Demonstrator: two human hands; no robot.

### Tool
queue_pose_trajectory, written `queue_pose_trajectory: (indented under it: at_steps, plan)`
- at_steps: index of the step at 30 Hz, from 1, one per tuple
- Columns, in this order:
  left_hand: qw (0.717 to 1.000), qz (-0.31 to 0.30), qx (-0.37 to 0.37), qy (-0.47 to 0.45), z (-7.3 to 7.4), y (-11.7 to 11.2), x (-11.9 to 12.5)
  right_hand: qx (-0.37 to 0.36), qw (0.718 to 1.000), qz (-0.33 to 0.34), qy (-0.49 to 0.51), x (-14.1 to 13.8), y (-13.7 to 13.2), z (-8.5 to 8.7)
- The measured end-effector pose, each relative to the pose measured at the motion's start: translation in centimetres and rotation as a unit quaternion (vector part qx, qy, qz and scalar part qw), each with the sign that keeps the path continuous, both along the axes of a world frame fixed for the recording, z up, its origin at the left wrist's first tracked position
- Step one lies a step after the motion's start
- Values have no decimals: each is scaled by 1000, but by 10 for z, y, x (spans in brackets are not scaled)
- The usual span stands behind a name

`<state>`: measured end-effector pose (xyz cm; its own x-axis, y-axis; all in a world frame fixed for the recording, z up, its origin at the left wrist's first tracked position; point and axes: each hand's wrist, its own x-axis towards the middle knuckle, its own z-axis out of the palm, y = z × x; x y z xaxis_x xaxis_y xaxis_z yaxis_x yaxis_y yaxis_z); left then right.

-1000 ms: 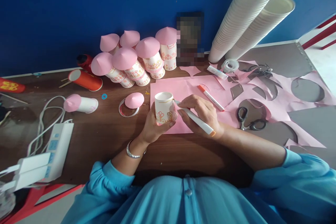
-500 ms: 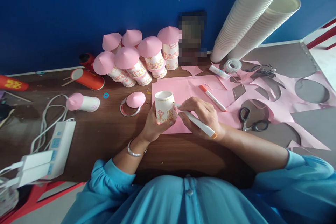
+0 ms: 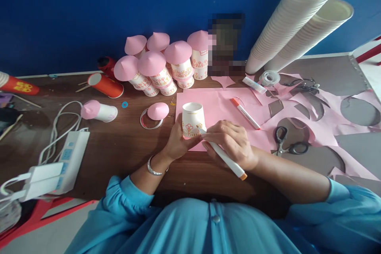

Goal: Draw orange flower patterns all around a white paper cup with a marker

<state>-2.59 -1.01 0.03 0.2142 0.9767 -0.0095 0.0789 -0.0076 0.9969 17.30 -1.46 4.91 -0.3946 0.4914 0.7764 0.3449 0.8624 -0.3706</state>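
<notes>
My left hand [image 3: 179,141] is wrapped round a white paper cup [image 3: 192,117], which stays roughly upright above the pink paper sheet [image 3: 214,99]. Red and yellow-brown flowers and grass strokes are drawn around the cup's lower part. My right hand [image 3: 230,143] grips a white marker [image 3: 228,160] with an orange end pointing toward me. The marker's tip is at the cup's lower right side, by a flower; whether it touches is hard to make out. Another marker [image 3: 245,114], white with a red-orange end, lies on the pink sheet to the right.
Decorated cups with pink cone tops [image 3: 151,63] stand stacked at the wall. Tall paper cup stacks [image 3: 290,20] rise at back right. Scissors [image 3: 287,143], clear tape [image 3: 271,77] and pink cut-outs [image 3: 330,115] lie right. A tape roll [image 3: 142,123] and power strip [image 3: 73,160] lie left.
The marker tip has shifted from the cup's right edge onto its lower front. The cup seems turned a little, and my right hand sits slightly lower. The whole view has shifted slightly.
</notes>
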Motion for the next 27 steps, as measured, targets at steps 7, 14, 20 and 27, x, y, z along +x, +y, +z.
queue_pose_trajectory:
  at_steps: [7, 14, 20, 27]
  plan:
    - [995, -10, 82, 58, 5, 0, 4, 12, 999, -38, -37, -2, -3, -10]
    - [992, 1, 88, 91, 9, -3, 7, 15, 997, -46, -63, -1, -2, -11]
    - [993, 0, 89, 75, 11, -4, 9, 16, 996, -54, -71, -2, 1, -9]
    - [991, 1, 93, 98, 10, -3, 9, 13, 995, -63, -70, -2, 2, -9]
